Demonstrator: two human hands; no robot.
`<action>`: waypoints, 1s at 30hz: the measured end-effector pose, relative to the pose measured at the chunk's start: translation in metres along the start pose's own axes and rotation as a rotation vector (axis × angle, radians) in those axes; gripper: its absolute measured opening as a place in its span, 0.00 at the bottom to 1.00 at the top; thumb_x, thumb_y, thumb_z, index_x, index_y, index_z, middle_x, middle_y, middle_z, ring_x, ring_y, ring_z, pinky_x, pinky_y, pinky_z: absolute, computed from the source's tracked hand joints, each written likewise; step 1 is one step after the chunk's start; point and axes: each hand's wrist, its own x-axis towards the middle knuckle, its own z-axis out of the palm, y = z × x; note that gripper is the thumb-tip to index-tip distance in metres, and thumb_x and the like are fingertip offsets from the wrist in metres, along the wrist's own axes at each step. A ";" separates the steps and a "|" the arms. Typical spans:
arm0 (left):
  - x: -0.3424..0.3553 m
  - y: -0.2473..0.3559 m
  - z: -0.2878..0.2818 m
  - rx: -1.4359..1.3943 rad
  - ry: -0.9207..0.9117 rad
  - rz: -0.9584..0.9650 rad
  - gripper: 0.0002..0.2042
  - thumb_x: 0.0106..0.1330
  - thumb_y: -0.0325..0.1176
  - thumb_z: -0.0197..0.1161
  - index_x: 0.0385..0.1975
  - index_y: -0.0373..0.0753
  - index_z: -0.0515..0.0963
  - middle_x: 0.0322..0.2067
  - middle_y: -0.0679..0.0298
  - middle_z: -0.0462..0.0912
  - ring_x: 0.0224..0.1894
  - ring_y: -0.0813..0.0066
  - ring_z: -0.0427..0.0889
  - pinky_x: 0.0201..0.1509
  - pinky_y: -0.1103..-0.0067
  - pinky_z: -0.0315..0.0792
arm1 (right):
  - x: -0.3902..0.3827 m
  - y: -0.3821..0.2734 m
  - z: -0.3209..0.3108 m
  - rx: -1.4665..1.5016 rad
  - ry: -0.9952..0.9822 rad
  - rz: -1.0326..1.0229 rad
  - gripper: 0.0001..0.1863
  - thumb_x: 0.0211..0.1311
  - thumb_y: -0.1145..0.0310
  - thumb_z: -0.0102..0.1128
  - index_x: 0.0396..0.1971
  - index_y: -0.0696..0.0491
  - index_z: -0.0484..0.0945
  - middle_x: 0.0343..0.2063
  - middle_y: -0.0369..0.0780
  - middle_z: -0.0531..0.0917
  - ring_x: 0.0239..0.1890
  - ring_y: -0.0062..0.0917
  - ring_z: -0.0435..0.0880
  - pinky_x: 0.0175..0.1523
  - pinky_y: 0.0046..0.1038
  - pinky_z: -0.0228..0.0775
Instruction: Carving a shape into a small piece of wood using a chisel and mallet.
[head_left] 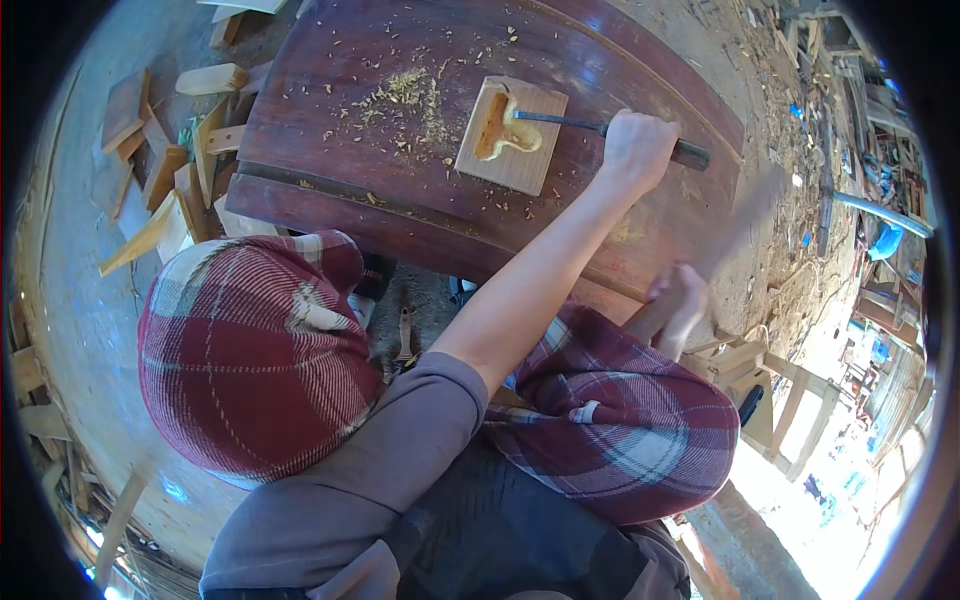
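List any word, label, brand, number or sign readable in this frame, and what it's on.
No text can be read.
Dark footwear: pale marks, too small to read.
Chisel and carved wooden block: no lettering visible.
Background clutter at right: too small and blurred to tell.

No readable lettering or numbers.

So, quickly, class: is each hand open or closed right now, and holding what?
Left hand: closed, holding a chisel.
Right hand: closed, holding a motion-blurred wooden piece.
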 end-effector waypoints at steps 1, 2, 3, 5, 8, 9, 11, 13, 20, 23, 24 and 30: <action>-0.002 -0.011 0.001 0.020 -0.008 -0.038 0.04 0.54 0.30 0.60 0.27 0.46 0.81 0.22 0.61 0.83 0.30 0.62 0.84 0.37 0.68 0.72 | -0.005 -0.003 0.008 0.003 -0.007 0.002 0.18 0.56 0.64 0.59 0.40 0.62 0.72 0.16 0.36 0.71 0.15 0.19 0.71 0.18 0.20 0.63; -0.006 -0.021 0.001 0.049 -0.023 -0.076 0.05 0.53 0.30 0.60 0.28 0.46 0.81 0.22 0.61 0.83 0.30 0.62 0.84 0.37 0.68 0.72 | -0.010 -0.006 0.016 -0.131 -0.120 0.072 0.18 0.56 0.64 0.57 0.40 0.62 0.72 0.16 0.36 0.71 0.15 0.19 0.70 0.18 0.21 0.63; -0.010 -0.028 0.001 0.065 -0.028 -0.081 0.05 0.53 0.30 0.60 0.28 0.46 0.81 0.22 0.61 0.83 0.30 0.62 0.84 0.37 0.68 0.72 | -0.015 -0.005 0.020 -0.264 -0.234 0.141 0.17 0.56 0.64 0.55 0.39 0.62 0.72 0.16 0.36 0.70 0.15 0.20 0.70 0.18 0.21 0.63; -0.005 -0.017 -0.008 0.010 0.007 -0.051 0.04 0.53 0.30 0.61 0.28 0.45 0.81 0.22 0.60 0.82 0.30 0.61 0.84 0.38 0.68 0.72 | -0.013 -0.017 0.008 -0.322 -0.192 0.091 0.17 0.57 0.63 0.53 0.40 0.61 0.71 0.16 0.36 0.69 0.14 0.21 0.70 0.18 0.21 0.62; -0.008 -0.016 -0.017 0.007 0.043 -0.042 0.04 0.52 0.30 0.62 0.27 0.45 0.81 0.22 0.61 0.82 0.29 0.62 0.84 0.37 0.69 0.72 | -0.008 -0.017 -0.004 -0.047 -0.047 -0.002 0.18 0.58 0.63 0.52 0.44 0.61 0.69 0.17 0.38 0.70 0.15 0.22 0.70 0.18 0.22 0.63; -0.008 -0.015 -0.021 -0.012 0.046 -0.039 0.04 0.51 0.30 0.62 0.27 0.44 0.80 0.22 0.61 0.82 0.29 0.62 0.84 0.37 0.68 0.72 | -0.007 -0.015 -0.007 -0.048 -0.045 -0.003 0.18 0.58 0.63 0.52 0.44 0.61 0.69 0.17 0.38 0.70 0.15 0.22 0.70 0.18 0.22 0.63; -0.010 -0.010 -0.031 -0.043 0.067 -0.018 0.04 0.51 0.29 0.63 0.27 0.44 0.80 0.22 0.61 0.82 0.29 0.62 0.83 0.36 0.68 0.71 | -0.008 -0.012 -0.012 0.033 -0.016 -0.031 0.18 0.58 0.64 0.51 0.44 0.61 0.69 0.18 0.39 0.70 0.15 0.22 0.69 0.18 0.22 0.63; -0.011 -0.003 -0.035 -0.080 0.090 0.004 0.04 0.50 0.29 0.63 0.26 0.44 0.80 0.22 0.62 0.82 0.29 0.62 0.83 0.36 0.68 0.71 | -0.011 -0.010 -0.013 0.004 0.002 -0.047 0.19 0.59 0.63 0.52 0.44 0.61 0.69 0.19 0.39 0.70 0.16 0.21 0.70 0.18 0.22 0.64; -0.002 0.039 -0.076 -0.145 0.127 0.157 0.06 0.49 0.30 0.64 0.28 0.46 0.80 0.22 0.63 0.82 0.28 0.62 0.81 0.35 0.68 0.71 | -0.001 0.014 -0.015 -0.603 0.110 -0.230 0.24 0.53 0.60 0.67 0.41 0.63 0.73 0.25 0.43 0.78 0.22 0.29 0.77 0.26 0.32 0.71; -0.010 0.033 -0.086 -0.147 0.138 0.140 0.07 0.50 0.32 0.64 0.30 0.46 0.81 0.23 0.61 0.82 0.29 0.58 0.81 0.36 0.66 0.72 | -0.008 0.020 0.006 -0.834 0.082 -0.346 0.22 0.49 0.58 0.69 0.35 0.61 0.76 0.29 0.50 0.81 0.31 0.47 0.80 0.38 0.42 0.71; -0.016 0.032 -0.086 -0.235 0.205 0.136 0.07 0.51 0.32 0.64 0.30 0.45 0.80 0.24 0.59 0.81 0.30 0.54 0.80 0.35 0.63 0.72 | -0.001 0.039 -0.002 -0.973 0.090 -0.491 0.24 0.46 0.56 0.69 0.35 0.60 0.76 0.32 0.52 0.79 0.36 0.52 0.78 0.42 0.44 0.71; -0.036 0.001 -0.089 -0.208 0.138 0.088 0.08 0.48 0.31 0.68 0.26 0.43 0.75 0.23 0.59 0.79 0.33 0.55 0.77 0.38 0.65 0.67 | -0.004 0.052 0.011 -1.203 0.278 -0.567 0.32 0.41 0.52 0.72 0.42 0.58 0.74 0.40 0.46 0.73 0.45 0.41 0.74 0.49 0.40 0.69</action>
